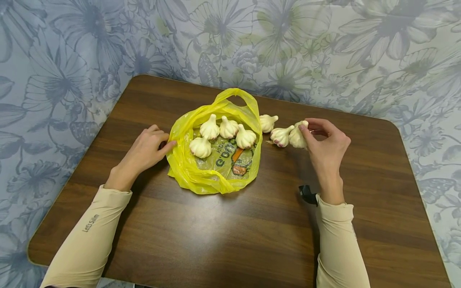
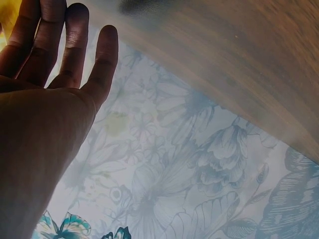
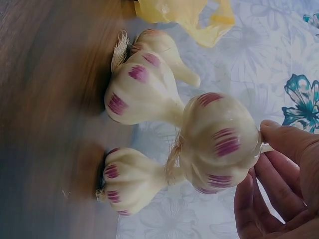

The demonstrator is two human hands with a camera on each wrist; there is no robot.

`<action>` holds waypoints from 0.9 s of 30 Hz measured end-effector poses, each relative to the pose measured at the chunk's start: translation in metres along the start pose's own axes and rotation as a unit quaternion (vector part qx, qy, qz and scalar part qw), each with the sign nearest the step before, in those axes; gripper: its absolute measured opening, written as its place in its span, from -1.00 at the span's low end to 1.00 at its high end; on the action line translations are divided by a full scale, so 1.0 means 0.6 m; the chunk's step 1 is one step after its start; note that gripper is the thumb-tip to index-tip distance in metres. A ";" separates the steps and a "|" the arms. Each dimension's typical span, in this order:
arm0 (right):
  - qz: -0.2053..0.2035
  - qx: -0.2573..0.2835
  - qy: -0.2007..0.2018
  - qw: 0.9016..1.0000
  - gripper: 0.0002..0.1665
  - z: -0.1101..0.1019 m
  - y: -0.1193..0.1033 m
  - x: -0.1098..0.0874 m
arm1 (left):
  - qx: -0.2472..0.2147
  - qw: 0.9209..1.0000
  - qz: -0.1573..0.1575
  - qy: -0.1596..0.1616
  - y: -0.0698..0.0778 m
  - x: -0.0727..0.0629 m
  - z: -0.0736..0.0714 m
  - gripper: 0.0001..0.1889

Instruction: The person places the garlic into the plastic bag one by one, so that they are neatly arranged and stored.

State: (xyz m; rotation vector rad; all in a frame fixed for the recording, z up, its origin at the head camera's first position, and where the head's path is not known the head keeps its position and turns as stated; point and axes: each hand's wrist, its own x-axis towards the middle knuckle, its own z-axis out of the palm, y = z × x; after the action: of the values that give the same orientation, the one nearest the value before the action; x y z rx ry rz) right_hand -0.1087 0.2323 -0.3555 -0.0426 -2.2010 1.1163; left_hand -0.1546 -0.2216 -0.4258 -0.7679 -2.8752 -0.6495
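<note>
A yellow plastic bag (image 1: 180,174) lies on the table with its mouth spread wide, and several white garlic bulbs (image 1: 246,137) rest inside it. At the bag's left rim my left hand (image 1: 145,150) pinches the plastic, thumb over the edge; in the left wrist view its outer fingers (image 2: 106,47) extend freely. My right hand (image 1: 329,150) holds a garlic bulb (image 3: 219,144) by its stem, right of the bag. In the right wrist view this bulb shows purple streaks, and other bulbs (image 3: 139,92) lie close beyond it. One more bulb (image 1: 267,123) sits against the bag's right side.
The brown wooden table (image 1: 216,248) has rounded corners and meets a flower-patterned wall (image 1: 223,44) at the back. A raised bag handle (image 1: 235,93) stands toward the wall. A black strap piece (image 1: 307,195) sticks out at the right wrist.
</note>
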 end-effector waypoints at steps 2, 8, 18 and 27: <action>0.002 0.011 -0.003 1.000 -0.81 0.001 -0.014 -0.002 | 0.000 1.000 0.000 0.001 0.000 0.000 0.001 -0.76; 0.003 0.031 -0.010 0.999 -0.81 0.007 -0.034 -0.006 | -0.001 1.000 0.001 0.001 -0.002 -0.001 0.001 -0.77; 0.002 0.072 -0.022 0.997 -0.81 0.026 -0.059 -0.005 | 0.003 1.000 0.002 0.004 -0.004 -0.002 0.001 -0.77; -0.010 0.094 -0.026 0.995 -0.81 0.049 -0.090 -0.003 | 0.002 1.000 0.008 0.008 -0.003 0.001 0.004 -0.78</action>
State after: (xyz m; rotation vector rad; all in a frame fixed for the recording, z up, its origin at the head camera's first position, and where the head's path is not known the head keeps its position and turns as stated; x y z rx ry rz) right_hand -0.1104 0.1765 -0.3292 0.0909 -2.1269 1.3232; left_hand -0.1560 -0.2216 -0.4286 -0.7803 -2.8523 -0.6453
